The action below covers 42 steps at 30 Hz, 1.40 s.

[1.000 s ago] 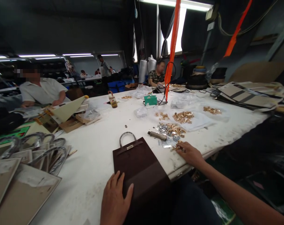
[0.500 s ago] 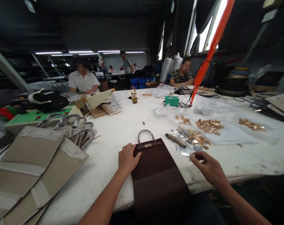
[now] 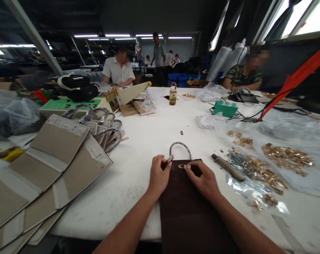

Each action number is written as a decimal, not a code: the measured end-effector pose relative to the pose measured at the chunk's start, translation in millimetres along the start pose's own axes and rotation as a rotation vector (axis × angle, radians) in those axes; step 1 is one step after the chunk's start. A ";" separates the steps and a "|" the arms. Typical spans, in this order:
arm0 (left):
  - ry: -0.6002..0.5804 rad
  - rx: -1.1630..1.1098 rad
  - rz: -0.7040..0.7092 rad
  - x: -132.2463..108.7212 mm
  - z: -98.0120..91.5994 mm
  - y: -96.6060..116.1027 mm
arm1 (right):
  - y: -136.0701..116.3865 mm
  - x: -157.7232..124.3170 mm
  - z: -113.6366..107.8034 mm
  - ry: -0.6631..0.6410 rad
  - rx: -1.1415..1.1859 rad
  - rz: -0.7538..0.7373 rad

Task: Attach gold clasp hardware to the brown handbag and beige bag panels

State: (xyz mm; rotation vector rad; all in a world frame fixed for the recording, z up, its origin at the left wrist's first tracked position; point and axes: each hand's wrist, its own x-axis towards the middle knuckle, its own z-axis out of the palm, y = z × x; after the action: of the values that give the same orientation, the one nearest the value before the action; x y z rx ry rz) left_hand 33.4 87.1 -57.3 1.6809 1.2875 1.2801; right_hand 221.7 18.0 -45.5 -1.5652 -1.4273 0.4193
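A dark brown bag panel [image 3: 188, 204] lies at the table's front edge, its wrapped loop handle [image 3: 181, 143] standing out beyond the far end. My left hand [image 3: 159, 176] is closed at the panel's upper left corner, thumb and finger pinching the end of a narrow dark strap [image 3: 168, 161]. My right hand [image 3: 204, 178] is closed in a pinch on a small gold metal fitting [image 3: 188, 166] at the panel's top. Right beside those fingertips, a gold rectangular clasp plate [image 3: 181, 166] shows on the panel.
Stacked beige panels [image 3: 67, 155] with wrapped handles cover the left. To the right are a grey-handled tool [image 3: 228, 167], piled gold fittings [image 3: 287, 155] and a green box [image 3: 225, 109]. A bottle [image 3: 172, 96] stands farther back. Co-workers sit across the table.
My right hand has come from the metal pieces to the panel's top. My left hand has gone from lying on the panel to pinching the strap. The view has turned left.
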 end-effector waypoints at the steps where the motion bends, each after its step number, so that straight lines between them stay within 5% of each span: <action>1: 0.040 -0.112 -0.132 1.6 2.6 3.8 | 2.9 4.4 -0.4 0.023 -0.027 -0.028; 4: 0.051 -0.554 -0.525 7.1 10.4 20.0 | 10.1 21.0 -0.6 0.026 -0.092 -0.081; 7: -0.131 -0.894 -0.768 14.1 15.3 35.6 | 16.9 37.5 3.4 0.069 -0.042 -0.060; 11: -0.384 -0.873 -0.944 29.3 22.1 38.2 | 23.2 51.6 5.0 0.095 0.043 0.033; 20: -0.489 -0.880 -1.115 51.5 34.7 17.3 | 35.2 68.8 -66.3 -0.446 -0.037 0.133; 31: -0.442 -0.867 -1.083 47.4 33.0 17.1 | 36.7 69.3 -57.6 -0.313 -0.118 -0.008; 42: -0.412 -0.762 -0.950 38.6 34.0 14.1 | 44.7 62.1 -44.9 -0.408 -0.159 -0.171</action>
State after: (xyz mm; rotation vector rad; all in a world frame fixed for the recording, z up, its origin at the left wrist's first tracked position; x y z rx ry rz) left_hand 71.5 121.7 -43.3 0.5857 0.9461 0.6382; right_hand 298.6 61.7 -38.5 -1.5224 -1.9327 0.5561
